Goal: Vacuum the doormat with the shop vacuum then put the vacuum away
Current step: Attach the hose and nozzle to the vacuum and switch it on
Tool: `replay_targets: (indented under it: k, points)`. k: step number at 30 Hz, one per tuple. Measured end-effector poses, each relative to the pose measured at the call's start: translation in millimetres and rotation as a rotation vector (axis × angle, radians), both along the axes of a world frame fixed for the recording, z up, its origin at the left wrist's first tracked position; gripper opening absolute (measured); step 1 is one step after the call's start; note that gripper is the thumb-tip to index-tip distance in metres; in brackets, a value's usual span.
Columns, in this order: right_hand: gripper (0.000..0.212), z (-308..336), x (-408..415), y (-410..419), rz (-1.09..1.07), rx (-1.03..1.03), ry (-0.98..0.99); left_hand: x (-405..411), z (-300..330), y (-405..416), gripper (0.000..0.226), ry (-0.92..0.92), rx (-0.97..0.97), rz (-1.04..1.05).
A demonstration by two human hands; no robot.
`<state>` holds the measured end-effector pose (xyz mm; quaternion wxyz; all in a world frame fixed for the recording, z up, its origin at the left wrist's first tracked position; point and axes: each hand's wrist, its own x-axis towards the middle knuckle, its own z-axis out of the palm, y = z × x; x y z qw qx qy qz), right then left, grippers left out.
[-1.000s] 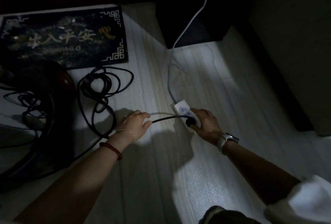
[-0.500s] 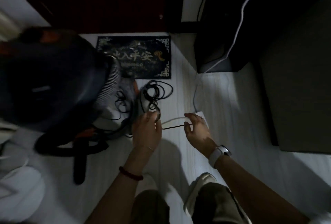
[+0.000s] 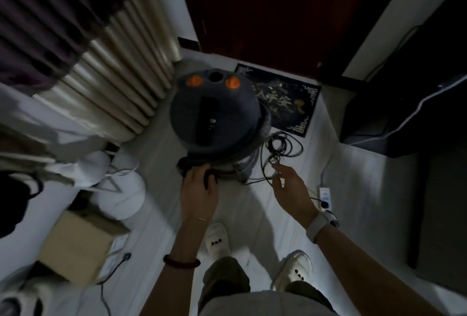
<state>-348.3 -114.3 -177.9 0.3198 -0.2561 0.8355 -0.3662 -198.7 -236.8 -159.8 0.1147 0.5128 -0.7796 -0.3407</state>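
Note:
The dark round shop vacuum (image 3: 214, 116) with two orange knobs stands on the pale floor ahead of my feet. Behind it to the right, by the door, lies the black doormat (image 3: 290, 101) with gold characters, partly hidden by the vacuum. My left hand (image 3: 199, 192) grips a dark part at the vacuum's near base; I cannot tell what that part is. To the right, the fingertips of my right hand (image 3: 290, 189) pinch the black power cord (image 3: 280, 149), which lies coiled beside the vacuum. The cord's plug sits in a white power strip (image 3: 324, 197).
A pleated curtain (image 3: 113, 68) hangs at the left. White bags (image 3: 123, 192) and a cardboard box (image 3: 78, 247) crowd the floor at the left. A dark door (image 3: 252, 12) is ahead and a dark cabinet (image 3: 404, 118) is at the right. My feet wear white slippers (image 3: 217, 240).
I have stood up and the view has pulled back. My left hand left the cord and took hold at the vacuum's base. My right hand moved away from the power strip along the cord.

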Motion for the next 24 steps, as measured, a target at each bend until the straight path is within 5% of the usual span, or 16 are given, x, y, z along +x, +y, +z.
replay_targets:
  k: [6,13,24]
  points:
    - [0.035,-13.4,34.1,-70.9,-0.048,0.036,-0.021,30.5,-20.7,-70.5,0.031,0.016,0.079,0.000]
    - [0.031,-50.9,50.9,-189.1,-0.182,0.115,0.064,9.5,-52.3,-222.6,0.035,-0.070,0.099,-0.302]
    - [0.069,-86.6,50.3,-297.5,-0.327,0.163,-0.008,-25.5,-96.7,-302.0,0.042,-0.100,0.037,-0.554]
